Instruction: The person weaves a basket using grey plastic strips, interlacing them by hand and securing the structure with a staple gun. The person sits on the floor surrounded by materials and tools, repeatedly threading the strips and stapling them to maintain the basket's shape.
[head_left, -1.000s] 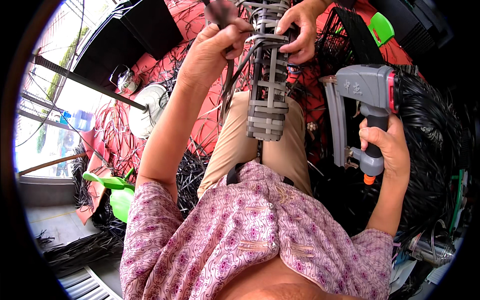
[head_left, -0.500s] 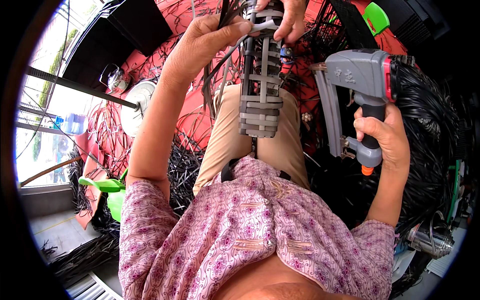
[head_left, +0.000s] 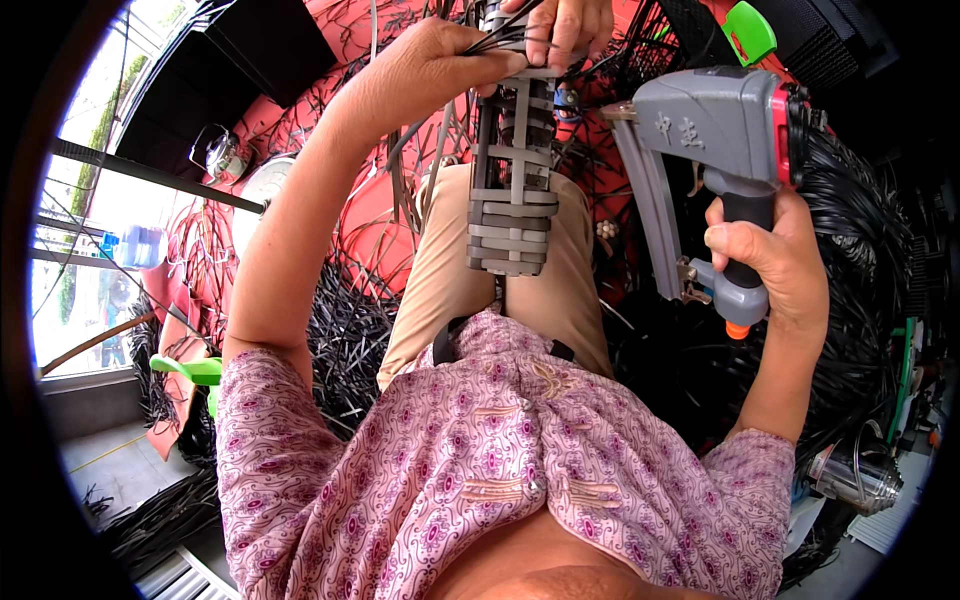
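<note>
A long piece woven from grey strips [head_left: 512,235] over a dark frame extends away from me between my knees. At its far part my left hand [head_left: 435,75] is closed, thumb and fingers pinching thin dark plastic strips [head_left: 490,38] against the weave. Another person's hand [head_left: 568,30] rests on the same piece, just right of my left fingertips. My right hand [head_left: 765,245] is wrapped round the black grip of a grey pneumatic staple gun [head_left: 705,115], held upright to the right of the woven piece and apart from it. The gun has a red rear and an orange bottom end.
Black strips [head_left: 355,340] lie heaped on the red floor [head_left: 385,215], with a large bundle [head_left: 855,220] at the right. A metal kettle [head_left: 222,155] stands far left, near a dark bar [head_left: 160,172]. A green plastic thing [head_left: 748,35] is at far right.
The left hand has moved slightly up and right along the woven piece; the light strip end there no longer shows. The staple gun has shifted a little left and up, tilting slightly.
</note>
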